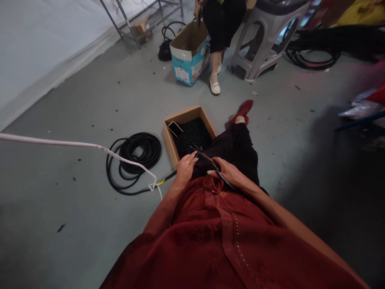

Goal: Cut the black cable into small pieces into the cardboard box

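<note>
My left hand (185,168) is closed, thumb and fingers pinching the end of a black rubber cord just above my lap. That cord runs from a loose coil (144,150) on the floor to my left and passes behind my left wrist. In my right hand (225,170) are dark scissors (207,157), their blades pointing left and forward, close to the left fingertips. Right beyond my hands stands an open cardboard box (171,150) with many small black pieces (192,134) inside. A phone (175,129) leans in its left corner.
A white cable (75,143) hangs across the left side in front of the coil. Farther off, a person sits by a blue-and-white carton (183,66). Beside them is a grey plastic stool (258,44). More black coils (313,58) lie at the back right.
</note>
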Available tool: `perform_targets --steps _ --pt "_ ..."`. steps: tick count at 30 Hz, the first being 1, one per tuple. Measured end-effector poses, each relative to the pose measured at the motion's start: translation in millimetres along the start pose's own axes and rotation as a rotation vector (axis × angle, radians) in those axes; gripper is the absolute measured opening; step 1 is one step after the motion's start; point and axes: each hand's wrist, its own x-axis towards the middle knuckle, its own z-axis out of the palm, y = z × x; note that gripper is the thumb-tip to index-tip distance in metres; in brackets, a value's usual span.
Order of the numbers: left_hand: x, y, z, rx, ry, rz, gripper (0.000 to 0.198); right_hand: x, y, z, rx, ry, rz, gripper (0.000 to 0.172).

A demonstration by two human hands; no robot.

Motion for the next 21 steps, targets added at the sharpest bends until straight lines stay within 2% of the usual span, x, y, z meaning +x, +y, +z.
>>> perform_targets --steps 9,15,21 --pt "-2 -3 -2.0 0.205 -0.011 0.103 0.038 9 6 12 -0.024 0.034 -0.025 0.056" --pt "-2 -2 0.2 0.226 -0.039 0.124 0.035 10 12 21 -0.013 0.000 -0.011 0.046" --pt "-4 -1 4.4 0.251 -0.080 0.085 0.035 13 16 28 0.019 0.003 0.028 0.036"
